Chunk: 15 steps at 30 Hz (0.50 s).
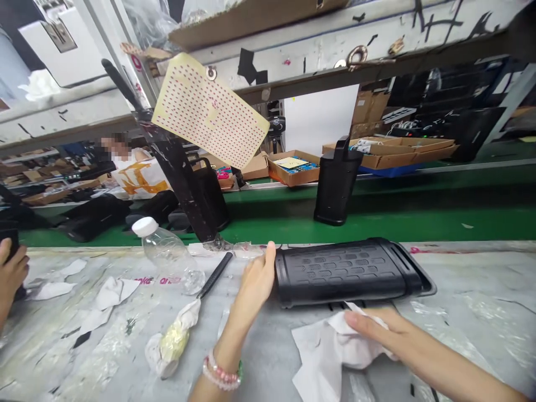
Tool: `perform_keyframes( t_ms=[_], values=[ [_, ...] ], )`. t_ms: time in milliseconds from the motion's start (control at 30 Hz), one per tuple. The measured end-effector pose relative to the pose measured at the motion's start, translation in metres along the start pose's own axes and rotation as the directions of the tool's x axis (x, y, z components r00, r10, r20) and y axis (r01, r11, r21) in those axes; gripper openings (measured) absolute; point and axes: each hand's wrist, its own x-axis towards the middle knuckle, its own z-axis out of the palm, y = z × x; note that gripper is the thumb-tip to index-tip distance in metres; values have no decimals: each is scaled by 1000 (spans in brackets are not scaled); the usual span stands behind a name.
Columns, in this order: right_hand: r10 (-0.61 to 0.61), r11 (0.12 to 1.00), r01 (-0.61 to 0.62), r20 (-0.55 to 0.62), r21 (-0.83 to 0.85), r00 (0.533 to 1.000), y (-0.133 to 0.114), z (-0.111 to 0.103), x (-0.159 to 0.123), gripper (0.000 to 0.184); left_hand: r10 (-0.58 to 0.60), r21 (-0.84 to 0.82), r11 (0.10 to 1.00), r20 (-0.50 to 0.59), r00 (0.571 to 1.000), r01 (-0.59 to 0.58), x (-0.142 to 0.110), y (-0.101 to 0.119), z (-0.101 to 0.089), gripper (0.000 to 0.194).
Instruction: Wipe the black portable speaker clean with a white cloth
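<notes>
A black speaker housing (347, 271) with a grille pattern and a handle at its right end lies on its side on the plastic-covered bench. My left hand (260, 273) grips its left end, thumb up, with the other fingers partly hidden. Just in front of the housing, my right hand (383, 326) is closed on a crumpled white cloth (322, 346), which hangs down toward the bench. To the left of my left wrist lies a dark-handled tool (215, 273), near a wad of white and yellowish wrapping (173, 338).
A clear bottle (167, 251) with a white cap leans on the left. White scraps (115, 293) lie beyond it. Another person's hand (12, 271) shows at the left edge. Behind runs a green conveyor (272, 209) carrying an upright black speaker (337, 184); a dotted sheet (209, 109) hangs above.
</notes>
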Motion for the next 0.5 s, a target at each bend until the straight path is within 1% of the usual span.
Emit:
perform_keyframes(
  t_ms=[33, 67, 100, 133, 167, 200, 233, 267, 300, 333, 367, 400, 433, 467, 500],
  values=[
    [92, 993, -92, 1, 68, 996, 1, 3, 1, 55, 33, 79, 996, -5, 999, -33, -2, 7, -4, 47],
    [188, 972, -185, -10, 142, 982, 2, 7, 1, 52, 86, 143, 986, -20, 996, -82, -5, 14, -10, 45],
    [272, 940, -258, -34, 224, 962, 4, 11, 1, 48, 155, 193, 971, -55, 986, -142, -9, 21, -20, 40],
    [336, 896, -310, -29, 318, 941, 6, 14, 0, 46, 239, 234, 950, -118, 964, -207, -13, 27, -34, 37],
    [374, 839, -344, 13, 422, 927, 9, 17, -2, 44, 314, 285, 928, -244, 918, -241, -18, 31, -50, 45],
    [372, 776, -359, 84, 519, 924, 12, 18, -5, 44, 379, 361, 903, -420, 825, -231, -22, 32, -69, 62],
    [339, 712, -367, 165, 599, 926, 15, 18, -9, 43, 401, 412, 894, -563, 723, -176, -25, 30, -89, 82],
    [300, 661, -371, 224, 652, 927, 18, 18, -13, 42, 390, 422, 899, -640, 662, -122, -26, 25, -109, 100],
    [276, 637, -374, 254, 674, 927, 20, 16, -16, 41, 341, 411, 910, -678, 651, -49, -25, 17, -128, 112],
    [282, 647, -372, 244, 666, 928, 22, 13, -19, 41, 266, 378, 926, -677, 687, 13, -23, 7, -144, 117],
    [303, 697, -355, 193, 623, 933, 22, 9, -22, 41, 202, 346, 937, -642, 740, 45, -20, -3, -157, 117],
    [317, 776, -323, 109, 541, 942, 21, 6, -23, 41, 148, 326, 943, -593, 792, 68, -17, -13, -167, 115],
    [291, 868, -271, 17, 417, 957, 19, 2, -22, 39, 125, 325, 943, -534, 836, 67, -13, -22, -173, 106],
    [210, 949, -187, -67, 252, 975, 17, 1, -21, 36, 114, 332, 941, -483, 868, 61, -10, -27, -176, 95],
    [73, 996, -67, -129, 52, 989, 16, 1, -18, 34, 125, 348, 936, -447, 886, 44, -8, -30, -176, 86]
  ],
)
